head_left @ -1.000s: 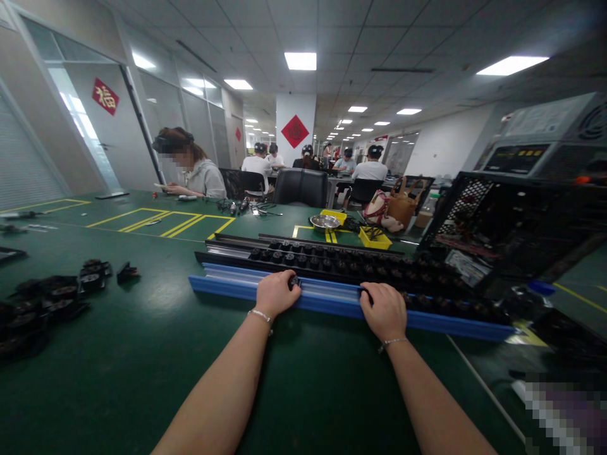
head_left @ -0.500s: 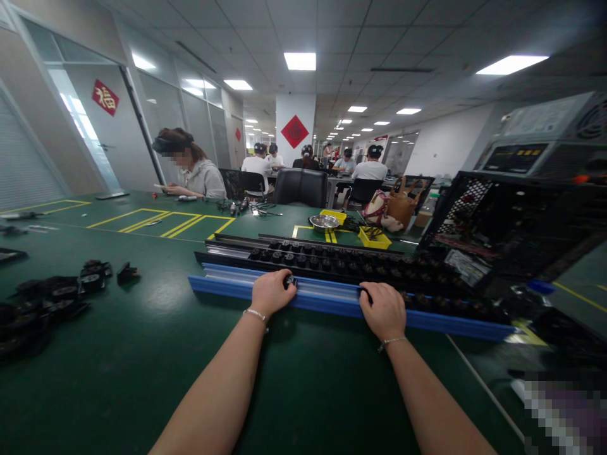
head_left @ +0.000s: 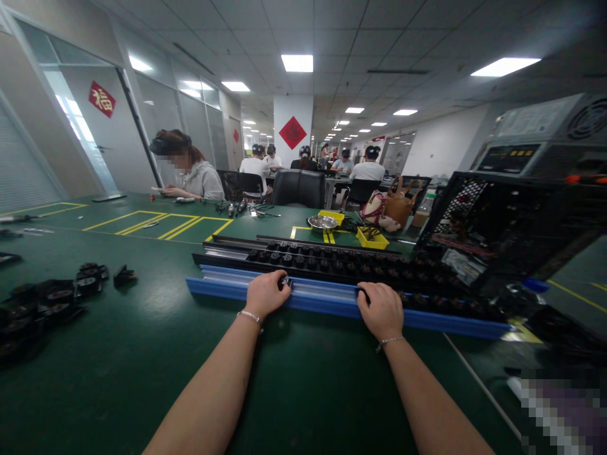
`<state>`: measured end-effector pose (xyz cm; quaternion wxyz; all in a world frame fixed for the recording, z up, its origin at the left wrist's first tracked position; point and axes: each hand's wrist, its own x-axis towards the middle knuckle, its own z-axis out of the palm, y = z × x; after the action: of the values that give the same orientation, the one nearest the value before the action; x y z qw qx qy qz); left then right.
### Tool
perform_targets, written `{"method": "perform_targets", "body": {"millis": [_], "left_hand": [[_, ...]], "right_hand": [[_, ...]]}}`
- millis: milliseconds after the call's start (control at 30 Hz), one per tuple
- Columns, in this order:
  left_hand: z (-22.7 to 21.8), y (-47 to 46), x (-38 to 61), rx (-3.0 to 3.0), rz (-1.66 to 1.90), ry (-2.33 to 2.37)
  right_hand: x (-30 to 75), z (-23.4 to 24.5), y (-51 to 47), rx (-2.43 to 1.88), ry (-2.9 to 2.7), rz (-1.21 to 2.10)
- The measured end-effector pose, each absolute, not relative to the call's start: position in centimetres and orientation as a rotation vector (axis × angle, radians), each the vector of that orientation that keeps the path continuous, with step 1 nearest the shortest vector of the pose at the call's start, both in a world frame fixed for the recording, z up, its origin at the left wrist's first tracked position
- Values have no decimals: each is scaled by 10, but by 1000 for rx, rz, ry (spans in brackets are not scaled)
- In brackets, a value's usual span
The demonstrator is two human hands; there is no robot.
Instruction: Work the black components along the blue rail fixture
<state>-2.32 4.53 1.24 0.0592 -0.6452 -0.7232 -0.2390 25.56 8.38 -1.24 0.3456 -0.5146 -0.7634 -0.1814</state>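
A long blue channel rail lies across the table in front of me, tilted slightly down to the right. My left hand is closed at its left half, thumb and fingers around a small black part with a silvery round face that sits in the channel. Further right, my right hand curls over the rail. Its fingers rest on a dark part, mostly hidden beneath them. Beyond that hand, a row of similar black parts fills the channel. Bare channel shows between my hands.
Black rails holding more black parts lie just behind. Loose black parts are piled at left, with a single one nearby. An open computer case stands at right. Further back are a metal bowl, a yellow tray and a seated co-worker.
The whole view has shifted slightly left. Both hands keep their places on the blue rail, with no visible change in grip.
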Motion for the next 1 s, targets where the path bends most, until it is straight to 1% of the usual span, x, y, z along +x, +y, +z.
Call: {"method": "perform_targets", "body": {"millis": [733, 1000], "left_hand": [[-1, 48, -38, -1919, -920, -2075], [-5, 47, -52, -1972, -922, -1991]], "right_hand": [[256, -13, 84, -1330, -1974, -491], [255, -11, 83, -1352, -1983, -467]]}}
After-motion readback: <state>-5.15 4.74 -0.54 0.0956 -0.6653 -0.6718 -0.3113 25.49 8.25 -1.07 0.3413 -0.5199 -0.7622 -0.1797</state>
